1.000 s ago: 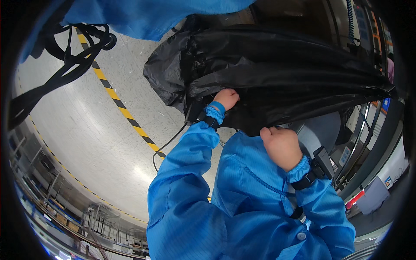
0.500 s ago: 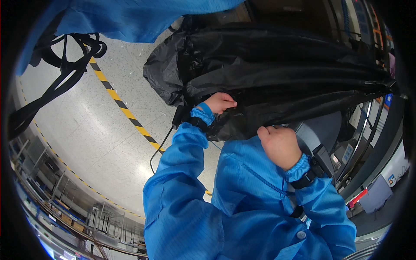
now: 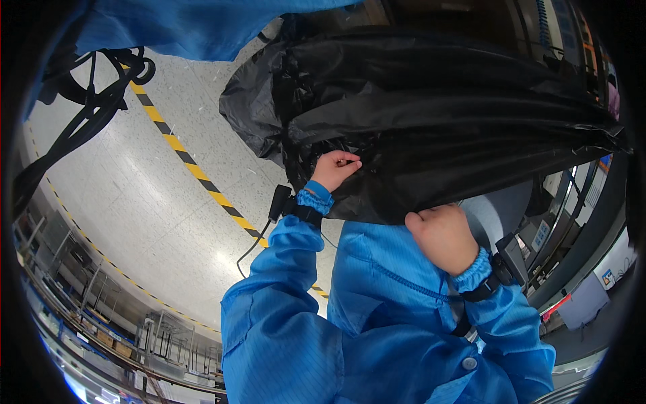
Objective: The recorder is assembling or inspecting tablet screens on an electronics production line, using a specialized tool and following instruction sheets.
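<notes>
A large black plastic bag (image 3: 457, 114) stretches across the upper middle in front of me, wrinkled and long, with a bunched end on the left. My left hand (image 3: 334, 170) is closed in a pinch on the bag's surface near that bunched end. At the bag's near edge my right hand (image 3: 445, 236) is curled into a fist around the plastic; its fingertips are hidden. Both wrists carry black straps with small black devices. What lies inside the bag cannot be seen.
Another person's blue garment (image 3: 182, 30) shows at the top left, beside tangled black cables (image 3: 87, 111). Yellow-and-black tape (image 3: 182, 151) crosses the speckled floor. A grey rounded surface (image 3: 498, 209) sits just right of my right hand. Racks (image 3: 161, 343) stand at the lower left.
The bag's near edge has come slightly toward me and looks more drawn out. My right hand has shifted a little nearer and to the right; my left hand has moved slightly left.
</notes>
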Demonstrator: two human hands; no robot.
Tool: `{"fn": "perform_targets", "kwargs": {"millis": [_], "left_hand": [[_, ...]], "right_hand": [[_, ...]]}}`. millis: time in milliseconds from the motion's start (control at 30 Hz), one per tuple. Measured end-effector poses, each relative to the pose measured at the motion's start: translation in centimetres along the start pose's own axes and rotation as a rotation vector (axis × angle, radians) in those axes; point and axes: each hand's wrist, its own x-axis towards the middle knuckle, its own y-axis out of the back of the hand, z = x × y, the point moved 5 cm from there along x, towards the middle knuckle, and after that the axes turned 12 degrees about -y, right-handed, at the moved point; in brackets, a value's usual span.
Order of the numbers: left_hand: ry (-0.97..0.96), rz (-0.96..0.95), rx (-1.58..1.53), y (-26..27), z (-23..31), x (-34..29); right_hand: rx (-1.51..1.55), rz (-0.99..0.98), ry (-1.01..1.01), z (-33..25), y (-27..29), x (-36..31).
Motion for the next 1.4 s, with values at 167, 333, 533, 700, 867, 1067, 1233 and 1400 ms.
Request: {"fn": "perform_targets", "kwargs": {"millis": [167,333,533,700,867,1067,1233,1400], "left_hand": [[0.039,-0.252,0.091,-0.8,1.8,-0.8],[-0.207,-0.356,0.297,-1.5,1.2,-3.0],[-0.077,-0.186,0.385,-0.4,2.9,-6.7],[0.245,0.676,0.583,7.1,1.0,-13.1],[0.574,0.699,0.741,12.8,-2.1,-14.1],[0.688,0.404,1.016,13.3,-2.5,-10.2],[0.798,0.526,1.049,15.2,-1.8,-14.0],[0.848,0.602,1.092,18.0,-1.3,-19.2]], "right_hand": [[-0.026,-0.081,0.009,-0.2,-0.3,-0.7],[0.076,0.032,0.053,-0.4,0.0,-1.2],[0.108,-0.006,0.085,-0.7,0.8,-2.2],[0.149,0.021,0.129,-1.3,2.1,-3.7],[0.267,-0.037,0.159,-3.5,2.1,-6.5],[0.432,0.064,0.248,-4.0,4.6,-8.3],[0.396,0.17,0.388,-3.7,6.2,-10.7],[0.582,0.387,0.487,-3.8,7.8,-12.6]]}}
